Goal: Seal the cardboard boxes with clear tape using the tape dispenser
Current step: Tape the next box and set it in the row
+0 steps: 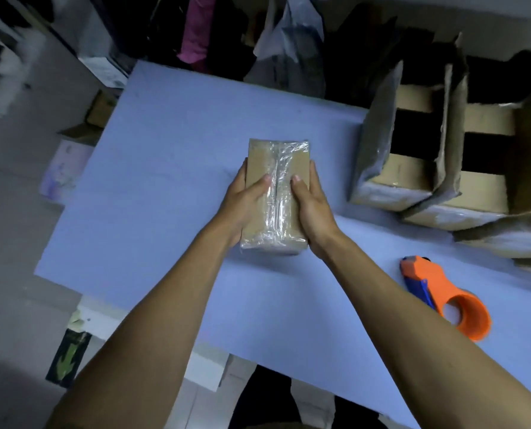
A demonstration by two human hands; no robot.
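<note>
Fingers of both hands wrap the long sides of a small brown cardboard box (273, 196) wrapped in clear, crinkled tape, with each thumb lying on its top face beside the taped centre seam. The left hand (242, 202) grips the box's left side and the right hand (312, 205) grips its right side; both bare forearms reach in from the near edge of the pale blue desk (165, 181). The box lies lengthwise near the middle of the desk, its near end toward the person.

To the right, close to the desk's near right edge, an orange plastic tape dispenser (443, 292) with a blue blade part lies on its side, apart from the right forearm and untouched.

Farther back, along the right edge, two larger open cardboard boxes (443, 144) stand side by side with flaps raised, their outer walls covered in glossy tape.

Beyond the far edge hang dark and pink garments (196, 29) and a grey plastic bag (292, 41), blurred.
</note>
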